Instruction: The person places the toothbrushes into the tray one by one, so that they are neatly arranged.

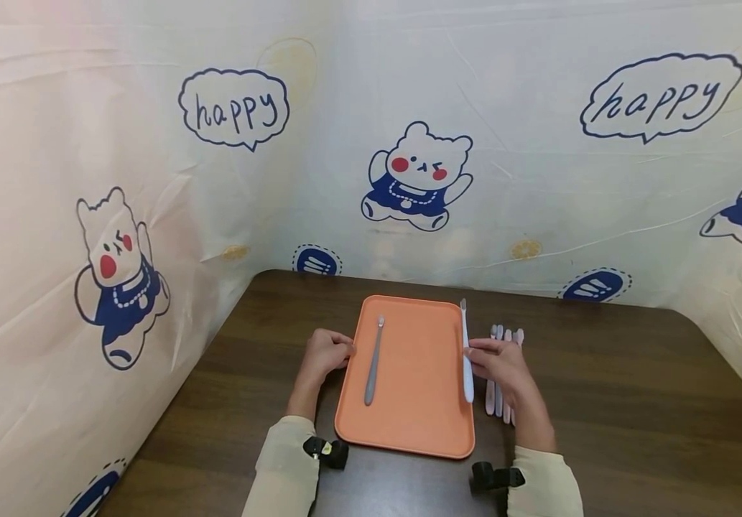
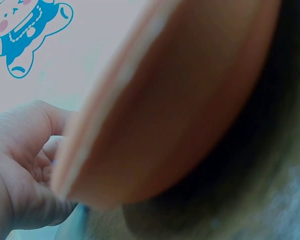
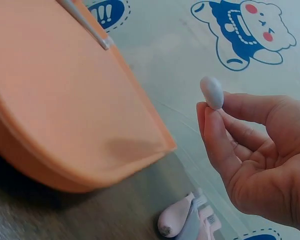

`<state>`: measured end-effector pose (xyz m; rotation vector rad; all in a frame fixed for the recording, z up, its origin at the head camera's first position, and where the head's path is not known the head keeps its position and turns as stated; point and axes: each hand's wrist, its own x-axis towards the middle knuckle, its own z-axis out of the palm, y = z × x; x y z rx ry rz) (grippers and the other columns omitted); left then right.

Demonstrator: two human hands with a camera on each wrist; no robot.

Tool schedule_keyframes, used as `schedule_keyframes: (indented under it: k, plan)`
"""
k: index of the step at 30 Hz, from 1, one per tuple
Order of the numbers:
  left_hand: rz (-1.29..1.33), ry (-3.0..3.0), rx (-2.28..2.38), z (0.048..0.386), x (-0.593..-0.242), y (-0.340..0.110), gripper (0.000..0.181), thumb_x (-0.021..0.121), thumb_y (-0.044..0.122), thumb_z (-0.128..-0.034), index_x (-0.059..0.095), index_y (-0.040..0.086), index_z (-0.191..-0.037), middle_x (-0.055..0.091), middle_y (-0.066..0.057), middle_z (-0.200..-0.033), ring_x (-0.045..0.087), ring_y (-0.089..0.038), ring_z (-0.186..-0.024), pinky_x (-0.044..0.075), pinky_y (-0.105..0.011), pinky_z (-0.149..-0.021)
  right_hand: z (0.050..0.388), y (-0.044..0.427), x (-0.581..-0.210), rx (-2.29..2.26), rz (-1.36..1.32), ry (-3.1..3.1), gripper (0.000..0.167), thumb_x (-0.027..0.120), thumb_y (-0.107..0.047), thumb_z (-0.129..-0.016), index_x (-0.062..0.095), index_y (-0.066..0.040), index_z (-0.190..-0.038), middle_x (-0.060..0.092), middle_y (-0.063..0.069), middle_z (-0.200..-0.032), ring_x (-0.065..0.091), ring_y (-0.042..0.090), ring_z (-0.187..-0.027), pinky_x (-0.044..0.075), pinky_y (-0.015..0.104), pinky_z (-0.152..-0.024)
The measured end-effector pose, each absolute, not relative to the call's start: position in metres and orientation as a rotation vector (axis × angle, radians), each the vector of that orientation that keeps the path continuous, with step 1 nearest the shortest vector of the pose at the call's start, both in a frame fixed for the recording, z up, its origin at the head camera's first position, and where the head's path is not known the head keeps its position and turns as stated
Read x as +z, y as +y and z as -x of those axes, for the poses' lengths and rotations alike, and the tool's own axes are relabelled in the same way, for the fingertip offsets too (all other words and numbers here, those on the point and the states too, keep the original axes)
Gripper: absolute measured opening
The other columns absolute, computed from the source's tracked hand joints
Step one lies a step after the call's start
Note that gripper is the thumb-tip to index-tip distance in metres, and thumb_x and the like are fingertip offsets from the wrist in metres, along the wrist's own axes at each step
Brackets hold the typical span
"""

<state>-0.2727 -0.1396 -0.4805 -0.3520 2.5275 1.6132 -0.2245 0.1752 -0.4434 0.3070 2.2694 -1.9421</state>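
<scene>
Left hand (image 1: 328, 352): grips the left rim of the orange tray (image 1: 419, 424)
Right hand (image 1: 503, 365): pinches a white toothbrush (image 1: 468, 377) — thumb against fingers, at the tray's right edge
Grey toothbrush (image 1: 373, 366): lies in the tray, left of centre
Pink and bluish toothbrushes (image 1: 498, 402): bunched right of the tray — on the dark table (image 1: 623, 402)

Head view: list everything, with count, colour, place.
Table: one, brown, centre.
Backdrop: one, whitish with cartoon prints, behind table.
Tray: one, orange, middle of table.
Lying toothbrush: one, grey, tray's left side.
Held toothbrush: one, white, by tray's right rim.
Other toothbrushes: at least four, pink and grey, right of tray.
Wrist cameras: two, black, one per wrist.
Sleeves: two, cream, on forearms.
Left hand: one, at tray's left edge.
Right hand: one, pinching held toothbrush.
</scene>
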Motion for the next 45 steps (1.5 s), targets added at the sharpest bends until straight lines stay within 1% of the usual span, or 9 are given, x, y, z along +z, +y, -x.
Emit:
schedule_keyframes:
  k: [5,9,14,18,21,31,34,38,45]
  plan:
    - [0.362,2.519,1.615,0.274,-0.481,-0.140,0.016,0.072,0.010,-0.0867,0.079,0.002,-0.099,0.073,-0.017,-0.107,0.070,-0.014,-0.077,0.063,-0.031,-0.071,0.226,0.171,-0.446,-1.983,-0.316,2.227,0.044,0.066,-0.008,-0.097,0.057,0.014,-0.133,0.071,-0.009,-0.089,0.065,-0.002,-0.079,0.058,0.016,-0.071]
    - [0.365,2.515,1.615,0.274,-0.482,-0.140,0.016,0.072,0.009,-0.0866,0.079,0.001,-0.099,0.074,-0.017,-0.106,0.070,-0.013,-0.077,0.063,-0.031,-0.070,0.226,0.166,-0.449,-1.995,-0.297,2.209,0.045,0.066,-0.007,-0.096,0.056,0.015,-0.134,0.071,-0.006,-0.091,0.066,-0.002,-0.078,0.058,0.016,-0.070]
    - [0.370,2.517,1.616,0.274,-0.481,-0.139,0.017,0.072,0.009,-0.0862,0.079,0.001,-0.099,0.073,-0.017,-0.107,0.070,-0.013,-0.076,0.063,-0.031,-0.070,0.228,0.158,-0.451,-2.013,-0.294,2.201,0.044,0.067,-0.007,-0.095,0.058,0.015,-0.133,0.072,-0.007,-0.086,0.066,-0.001,-0.075,0.057,0.016,-0.067]
    - [0.365,2.527,1.611,0.275,-0.481,-0.139,0.017,0.072,0.010,-0.0864,0.079,0.002,-0.100,0.073,-0.017,-0.109,0.070,-0.014,-0.077,0.064,-0.032,-0.071,0.230,0.151,-0.452,-2.000,-0.289,2.219,0.042,0.068,-0.008,-0.095,0.060,0.013,-0.130,0.071,-0.005,-0.087,0.066,0.001,-0.075,0.057,0.017,-0.067]
    - [0.372,2.523,1.606,0.276,-0.480,-0.139,0.018,0.072,0.010,-0.0868,0.080,0.002,-0.100,0.073,-0.017,-0.111,0.070,-0.015,-0.078,0.064,-0.032,-0.072,0.230,0.146,-0.452,-2.000,-0.274,2.218,0.041,0.067,-0.007,-0.095,0.061,0.014,-0.129,0.071,-0.002,-0.089,0.066,0.001,-0.077,0.058,0.017,-0.068]
    - [0.351,2.538,1.594,0.273,-0.479,-0.140,0.019,0.071,0.010,-0.0872,0.080,0.001,-0.101,0.073,-0.018,-0.112,0.070,-0.014,-0.078,0.063,-0.032,-0.072,0.231,0.132,-0.453,-2.020,-0.236,2.196,0.038,0.067,-0.006,-0.094,0.063,0.014,-0.126,0.071,-0.003,-0.086,0.066,0.002,-0.073,0.058,0.018,-0.067]
    - [0.345,2.537,1.600,0.273,-0.480,-0.140,0.019,0.071,0.010,-0.0873,0.080,0.001,-0.101,0.073,-0.018,-0.111,0.070,-0.014,-0.078,0.064,-0.032,-0.072,0.230,0.127,-0.453,-2.025,-0.218,2.196,0.039,0.068,-0.006,-0.094,0.063,0.015,-0.127,0.072,-0.002,-0.087,0.067,0.002,-0.073,0.058,0.017,-0.067]
    - [0.344,2.537,1.615,0.273,-0.480,-0.140,0.018,0.071,0.010,-0.0868,0.079,0.001,-0.101,0.073,-0.018,-0.110,0.070,-0.014,-0.077,0.064,-0.032,-0.071,0.229,0.122,-0.452,-2.028,-0.197,2.203,0.039,0.067,-0.005,-0.093,0.063,0.015,-0.126,0.074,0.003,-0.092,0.067,0.002,-0.075,0.057,0.018,-0.067]
    - [0.357,2.536,1.606,0.274,-0.481,-0.140,0.019,0.072,0.010,-0.0864,0.079,0.000,-0.101,0.073,-0.018,-0.110,0.069,-0.013,-0.076,0.064,-0.032,-0.072,0.229,0.114,-0.454,-2.045,-0.211,2.198,0.036,0.067,-0.003,-0.093,0.064,0.015,-0.124,0.075,0.009,-0.098,0.068,0.005,-0.075,0.058,0.019,-0.067]
